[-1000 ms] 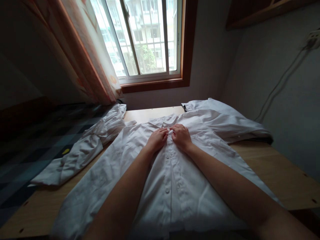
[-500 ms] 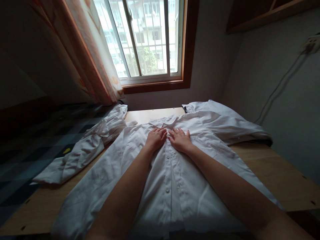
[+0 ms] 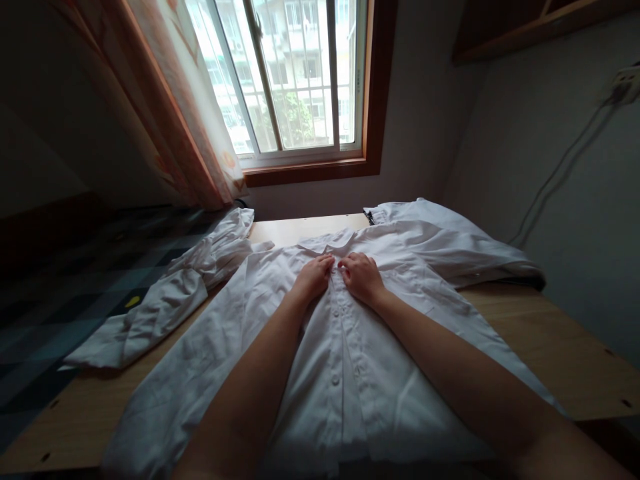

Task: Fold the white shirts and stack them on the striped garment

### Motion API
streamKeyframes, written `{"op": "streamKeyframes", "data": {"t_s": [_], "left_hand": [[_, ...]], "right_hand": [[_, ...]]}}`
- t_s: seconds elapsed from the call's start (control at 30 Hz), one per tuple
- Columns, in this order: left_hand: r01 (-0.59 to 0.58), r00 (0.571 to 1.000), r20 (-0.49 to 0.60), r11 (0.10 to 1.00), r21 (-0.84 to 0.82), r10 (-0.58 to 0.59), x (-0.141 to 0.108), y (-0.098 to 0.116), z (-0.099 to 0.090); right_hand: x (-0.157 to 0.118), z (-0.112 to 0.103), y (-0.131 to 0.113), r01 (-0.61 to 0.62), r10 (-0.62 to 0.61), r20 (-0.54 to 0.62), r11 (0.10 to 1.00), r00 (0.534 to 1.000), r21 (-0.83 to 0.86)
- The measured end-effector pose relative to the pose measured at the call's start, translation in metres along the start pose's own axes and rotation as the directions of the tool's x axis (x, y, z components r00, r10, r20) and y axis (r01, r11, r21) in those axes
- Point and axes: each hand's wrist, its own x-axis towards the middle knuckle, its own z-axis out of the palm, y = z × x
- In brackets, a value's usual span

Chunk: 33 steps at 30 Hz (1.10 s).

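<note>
A white button-up shirt [image 3: 390,387] lies front side up over a wooden board, its collar towards the window and its sleeves spread to both sides. My left hand [image 3: 316,275] is closed at the front edge just below the collar, pinching the cloth there. Beside it, my right hand [image 3: 361,275] has its fingers curled in on the opposite front edge, thumb and fingertips close together on the fabric. A small gap separates the two hands. Below them, several buttons run down the front, and the lower part hangs slightly parted.
The wooden board [image 3: 560,340] shows at right. A dark checked cloth [image 3: 30,300] with a yellow mark covers the left side. Behind are a curtain [image 3: 170,100], a window [image 3: 300,80] and a cable [image 3: 555,173] down the right wall.
The fingers of both hands, spread flatter on the shirt before, have curled inward and closed at the front edges. The shirt lies nearly the same.
</note>
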Motion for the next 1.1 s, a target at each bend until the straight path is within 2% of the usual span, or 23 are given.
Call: {"op": "streamKeyframes", "data": {"t_s": [0.13,0.33,0.57,0.8,0.93,1.1], "left_hand": [[0.026,1.0,0.007,0.999,-0.036,-0.026,0.001,0.001,-0.002],[0.048,0.998,0.032,0.996,-0.073,-0.045,0.002,-0.001,-0.005],[0.02,1.0,0.001,0.999,0.036,-0.02,0.0,0.0,-0.002],[0.079,0.995,0.053,0.985,0.152,-0.088,0.0,0.001,0.0],[0.058,0.997,0.039,0.984,0.169,-0.065,0.001,0.003,-0.001],[0.088,0.996,0.007,0.985,0.151,-0.09,0.002,0.004,0.001]], "right_hand": [[0.001,-0.002,0.002,0.052,-0.052,0.022,0.999,0.998,0.005],[0.003,-0.003,0.002,0.039,-0.039,0.019,0.999,0.999,-0.016],[0.004,0.003,0.003,0.053,-0.052,-0.047,0.998,0.998,0.021],[0.006,0.009,0.006,0.139,-0.141,0.017,0.985,0.99,0.101],[0.005,0.004,0.004,0.134,-0.139,0.044,0.987,0.989,0.09],[0.005,-0.001,0.001,0.119,-0.124,0.077,0.99,0.989,0.07]]}}
